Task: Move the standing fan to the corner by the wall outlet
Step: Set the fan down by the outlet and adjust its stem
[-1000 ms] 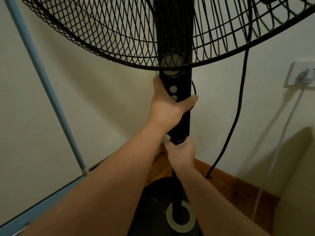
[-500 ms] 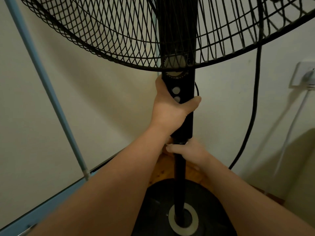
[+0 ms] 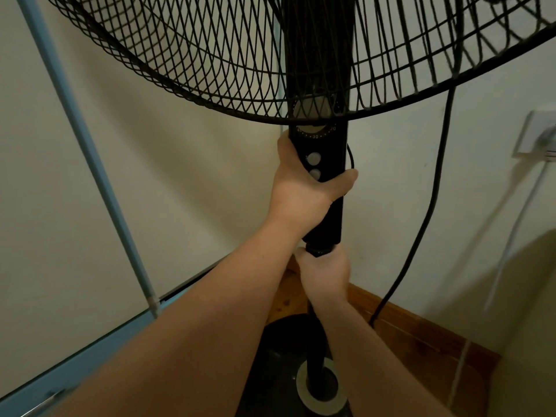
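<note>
Both hands grip the standing fan in the corner, close to the wall outlet.

Nearest, the fan's base (image 3: 276,371) sits low by the wooden skirting (image 3: 421,329). The right hand (image 3: 326,275) is wrapped round the pole just under the control column, and the left hand (image 3: 304,188) is curled round the control column (image 3: 323,176) above it. To set the fan down well, keep the pole upright, lower the base flat, and keep the black cord (image 3: 421,224) from snagging. The wall outlet (image 3: 538,133) lies beyond, to the right.
</note>
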The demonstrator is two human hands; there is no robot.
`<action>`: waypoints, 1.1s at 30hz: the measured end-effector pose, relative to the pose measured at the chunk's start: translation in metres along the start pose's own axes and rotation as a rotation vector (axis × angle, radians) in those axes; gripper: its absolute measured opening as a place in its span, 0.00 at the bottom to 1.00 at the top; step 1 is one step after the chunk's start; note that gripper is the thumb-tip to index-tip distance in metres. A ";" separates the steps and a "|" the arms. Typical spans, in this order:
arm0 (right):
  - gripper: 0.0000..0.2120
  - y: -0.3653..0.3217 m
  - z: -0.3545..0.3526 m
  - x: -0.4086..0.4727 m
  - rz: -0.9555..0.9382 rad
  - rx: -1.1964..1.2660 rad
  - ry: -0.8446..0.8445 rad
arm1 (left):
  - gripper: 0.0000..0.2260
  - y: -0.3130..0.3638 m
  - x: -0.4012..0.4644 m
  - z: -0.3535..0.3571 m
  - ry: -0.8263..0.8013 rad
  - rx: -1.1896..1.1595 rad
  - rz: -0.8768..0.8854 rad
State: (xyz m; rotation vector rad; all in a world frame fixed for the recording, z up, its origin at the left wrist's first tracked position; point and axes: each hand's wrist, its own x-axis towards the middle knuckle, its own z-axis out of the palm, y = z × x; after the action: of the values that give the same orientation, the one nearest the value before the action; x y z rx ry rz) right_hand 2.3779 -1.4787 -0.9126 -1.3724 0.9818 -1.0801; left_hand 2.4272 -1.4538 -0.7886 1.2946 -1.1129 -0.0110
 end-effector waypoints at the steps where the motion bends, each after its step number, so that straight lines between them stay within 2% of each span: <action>1: 0.10 -0.001 0.004 -0.003 0.010 0.011 0.052 | 0.35 0.000 0.000 0.000 0.000 -0.002 0.000; 4: 0.10 0.002 0.004 -0.003 -0.007 -0.007 0.032 | 0.35 -0.001 -0.001 0.000 -0.004 -0.004 -0.006; 6: 0.09 0.003 -0.010 0.004 -0.058 -0.060 -0.125 | 0.35 -0.001 0.000 0.000 -0.002 -0.007 -0.001; 9: 0.12 -0.013 -0.039 0.023 -0.073 -0.149 -0.462 | 0.35 -0.002 0.000 0.002 0.001 0.004 0.011; 12: 0.08 -0.023 -0.045 0.033 -0.044 -0.245 -0.602 | 0.35 -0.002 0.000 0.001 0.007 0.014 0.010; 15: 0.08 -0.019 -0.038 0.027 -0.026 -0.148 -0.581 | 0.35 -0.002 0.001 0.001 0.003 0.010 0.007; 19: 0.08 -0.009 -0.031 0.020 -0.015 -0.056 -0.458 | 0.35 -0.001 0.000 0.001 -0.001 0.004 0.004; 24: 0.07 -0.003 -0.006 0.000 0.041 0.039 -0.077 | 0.35 -0.001 -0.001 0.001 0.001 0.007 -0.007; 26: 0.08 -0.005 0.001 -0.006 0.057 0.066 0.016 | 0.35 0.000 -0.001 0.001 0.001 0.009 -0.009; 29: 0.09 -0.002 -0.005 -0.004 0.023 -0.013 -0.068 | 0.36 0.000 -0.001 0.000 -0.007 0.005 -0.018; 33: 0.08 -0.018 -0.040 0.021 -0.009 -0.149 -0.501 | 0.35 -0.003 0.001 0.001 0.000 0.006 -0.007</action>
State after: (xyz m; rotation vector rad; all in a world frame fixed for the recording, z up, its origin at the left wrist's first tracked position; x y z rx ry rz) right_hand 2.3446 -1.5078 -0.8929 -1.6646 0.6928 -0.6260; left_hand 2.4282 -1.4558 -0.7903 1.3040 -1.1093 -0.0131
